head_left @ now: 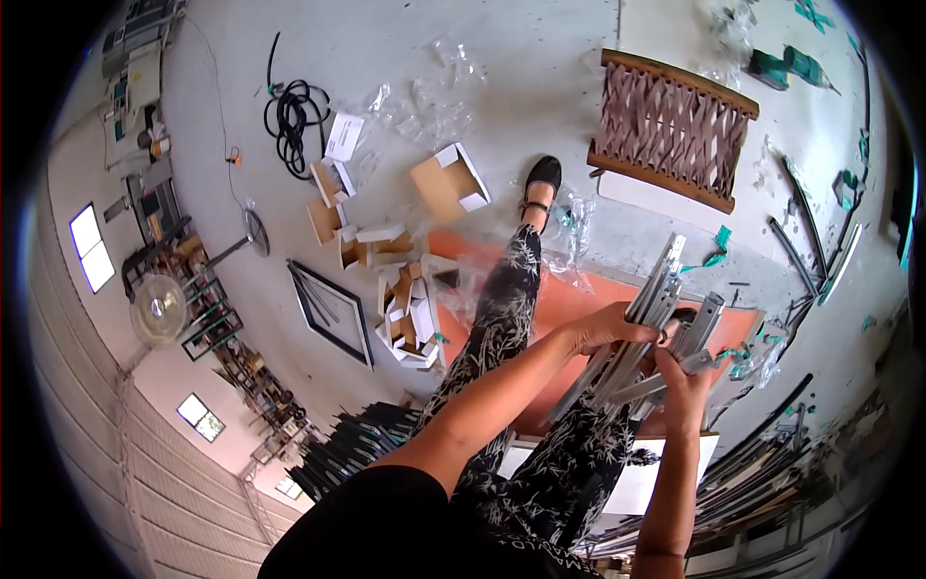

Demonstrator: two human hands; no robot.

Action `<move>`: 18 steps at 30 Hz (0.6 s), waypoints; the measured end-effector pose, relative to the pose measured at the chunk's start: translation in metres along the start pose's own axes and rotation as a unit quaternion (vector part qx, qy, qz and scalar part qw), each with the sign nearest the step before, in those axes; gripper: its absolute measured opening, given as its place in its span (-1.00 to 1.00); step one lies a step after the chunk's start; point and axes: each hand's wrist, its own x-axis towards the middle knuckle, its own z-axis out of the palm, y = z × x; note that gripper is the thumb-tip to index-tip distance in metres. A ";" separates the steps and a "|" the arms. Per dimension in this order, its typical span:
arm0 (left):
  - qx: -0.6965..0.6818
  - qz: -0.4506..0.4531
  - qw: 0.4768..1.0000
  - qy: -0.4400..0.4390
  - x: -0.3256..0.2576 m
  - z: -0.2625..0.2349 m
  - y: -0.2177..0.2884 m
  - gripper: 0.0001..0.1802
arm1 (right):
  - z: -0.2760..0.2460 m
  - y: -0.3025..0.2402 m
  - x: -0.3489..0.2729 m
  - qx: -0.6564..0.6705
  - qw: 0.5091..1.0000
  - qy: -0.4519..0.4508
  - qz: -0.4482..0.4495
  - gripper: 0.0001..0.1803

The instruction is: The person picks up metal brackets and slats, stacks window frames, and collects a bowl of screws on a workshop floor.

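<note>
My left hand is closed round a bundle of silver metal bars, slim lengths that look like aluminium profiles. Close beside it, my right hand grips a second, smaller group of the same metal bars. Both groups are held above my right leg, over an orange sheet on the floor. One bar slants across between the two hands. The fingertips of both hands are partly hidden behind the metal.
Open cardboard boxes lie left of my foot, with a black frame and coiled black cable farther left. Ahead stands a wooden-ended rack with brown strips. Green power drills lie far right, near dark bars.
</note>
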 end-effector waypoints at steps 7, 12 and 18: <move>-0.112 0.059 0.992 -0.006 -0.020 -0.020 0.007 -0.57 | 0.018 -0.026 0.012 0.027 0.999 0.047 0.000 -0.89; -0.157 0.062 0.986 0.008 -0.045 -0.043 0.008 -0.51 | 0.018 -0.012 0.079 0.110 0.994 0.023 -0.014 -0.87; -0.183 0.073 0.980 -0.030 -0.070 -0.060 0.000 -0.49 | 0.022 0.019 0.147 0.160 0.984 0.037 0.069 -0.84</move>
